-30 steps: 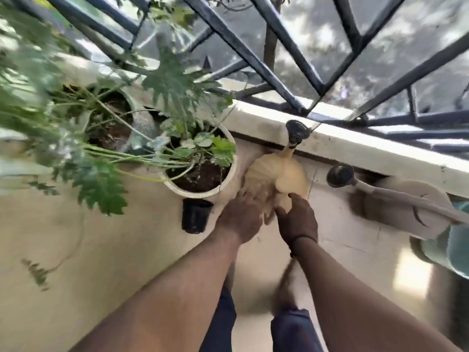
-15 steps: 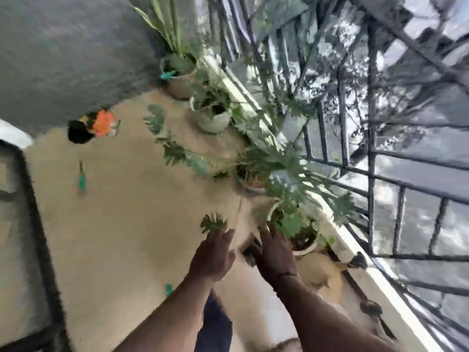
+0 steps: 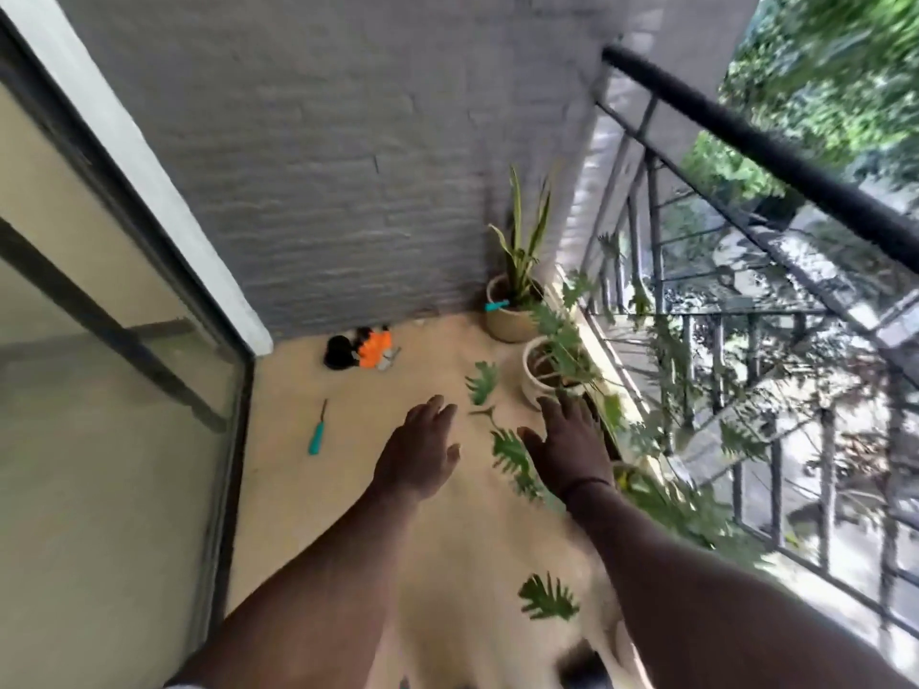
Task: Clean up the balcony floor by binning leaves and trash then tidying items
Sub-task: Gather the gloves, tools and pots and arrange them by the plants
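Both my hands reach forward over the beige balcony floor (image 3: 348,489), fingers relaxed and holding nothing. My left hand (image 3: 420,452) is in the middle of the view. My right hand (image 3: 567,442) is beside it, near the railing side. Green lobed leaves show between and around them: one leaf (image 3: 481,382) ahead of my hands, one leaf (image 3: 509,452) between my hands, and one leaf (image 3: 547,596) near my right forearm. A teal-handled tool (image 3: 317,436) lies on the floor to the left. An orange and black heap of items (image 3: 365,348) sits by the grey wall.
Potted plants stand along the railing: a snake plant in a tan pot (image 3: 509,318) in the corner, and a white pot (image 3: 539,372) nearer. The black metal railing (image 3: 746,141) runs along the right. A glass sliding door (image 3: 124,390) closes off the left.
My view swung from the watering cans by the ledge to the length of the balcony. Both hands let go of the tan watering can and now reach forward with nothing in them.
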